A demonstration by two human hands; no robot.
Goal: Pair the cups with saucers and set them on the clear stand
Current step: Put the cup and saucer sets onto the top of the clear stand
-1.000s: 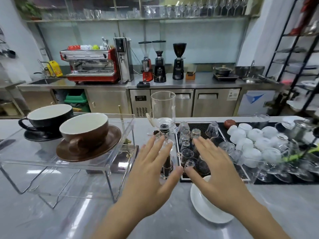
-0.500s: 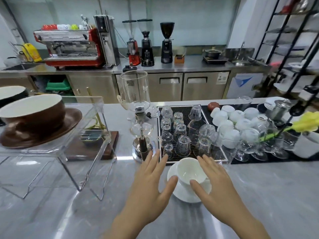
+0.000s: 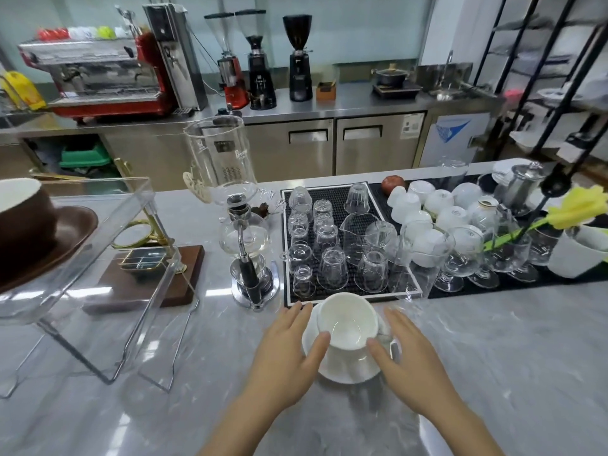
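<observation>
A white cup (image 3: 347, 320) stands upright on a white saucer (image 3: 348, 370) on the grey counter, just in front of the glass mat. My left hand (image 3: 289, 350) lies against the saucer's left side with straight fingers, its thumb touching the cup's base. My right hand (image 3: 406, 353) mirrors it on the right side, thumb against the cup. To the left stands the clear stand (image 3: 144, 209). On it sits a brown cup (image 3: 23, 222) on a brown saucer (image 3: 77, 225), both cut off by the frame edge.
A glass siphon brewer (image 3: 245, 245) stands just left of a black mat (image 3: 332, 195) packed with upturned glasses. Several upturned white cups (image 3: 437, 202) and stemmed glasses sit to the right, beside a yellow flower (image 3: 582, 205). Under the stand lies a wooden base (image 3: 184, 281).
Both hands have closed in on the white cup and saucer, and the thumbs now touch them. The view has shifted right, pushing the stand toward the left edge.
</observation>
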